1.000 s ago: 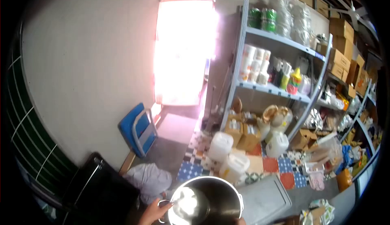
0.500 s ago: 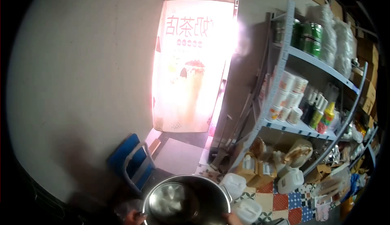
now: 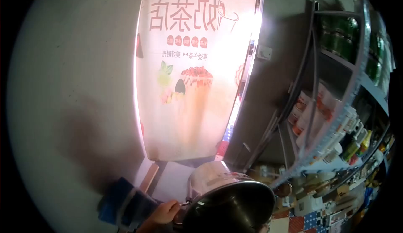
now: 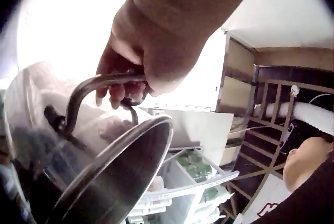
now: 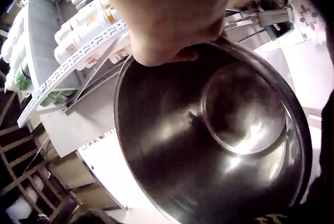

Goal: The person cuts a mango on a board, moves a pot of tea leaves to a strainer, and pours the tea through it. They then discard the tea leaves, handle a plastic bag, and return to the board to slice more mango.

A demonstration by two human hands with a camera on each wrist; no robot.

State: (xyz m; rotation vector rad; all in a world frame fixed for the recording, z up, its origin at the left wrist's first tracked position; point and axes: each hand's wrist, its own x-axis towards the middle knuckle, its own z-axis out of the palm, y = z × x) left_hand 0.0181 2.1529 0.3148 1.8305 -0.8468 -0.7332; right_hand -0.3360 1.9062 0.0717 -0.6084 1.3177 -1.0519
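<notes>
A large stainless steel stockpot (image 3: 208,178) is tilted with its mouth toward me in the head view. My left hand (image 3: 166,211) grips its side handle; in the left wrist view the fingers curl around the metal loop handle (image 4: 78,96). My right hand (image 5: 175,23) holds the pot's opposite side at the rim, thumb over the edge, with its other fingers hidden behind the wall. In the right wrist view the shiny inside of the pot (image 5: 162,130) and its round bottom (image 5: 242,109) show.
Ahead hangs a bright printed door curtain (image 3: 184,119). A blue folding chair (image 3: 121,203) leans by the wall on the left. Metal shelving (image 3: 357,81) with cans and bottles stands at the right, and a white jug (image 3: 308,205) is on the tiled floor.
The view has moved closer to the curtain and the shelving now sits farther right. The pot, upright earlier, has tipped toward me, still held in both hands.
</notes>
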